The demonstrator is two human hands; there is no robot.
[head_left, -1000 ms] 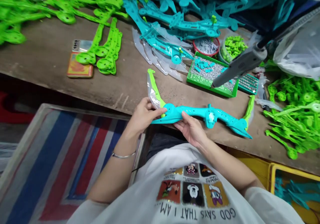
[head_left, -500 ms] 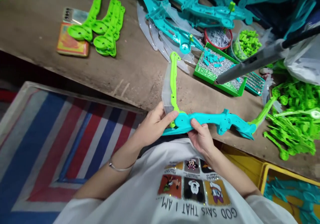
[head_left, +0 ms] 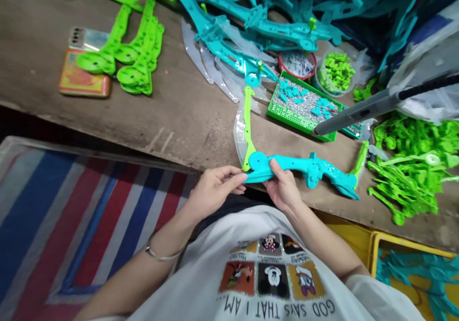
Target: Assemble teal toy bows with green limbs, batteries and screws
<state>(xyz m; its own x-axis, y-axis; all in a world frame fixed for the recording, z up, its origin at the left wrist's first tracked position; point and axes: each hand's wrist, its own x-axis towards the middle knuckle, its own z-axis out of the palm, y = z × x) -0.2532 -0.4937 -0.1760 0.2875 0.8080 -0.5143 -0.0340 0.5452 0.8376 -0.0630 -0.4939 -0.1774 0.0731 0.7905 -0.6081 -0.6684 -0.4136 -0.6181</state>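
Left hand (head_left: 216,193): pinching the left tip of a blue frame (head_left: 299,163).
Right hand (head_left: 285,191): clamped on its left half.
Blue frame: at the counter's near edge (head_left: 204,134), green arms (head_left: 247,125) at both ends.

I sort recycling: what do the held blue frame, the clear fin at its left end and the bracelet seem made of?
Blue frame: probably moulded plastic, glossy, with soft highlights and even colour.
Clear fin: likely thin plastic, glossy, translucent with bright glints.
Bracelet: apparently smooth metal, from its silvery sheen.
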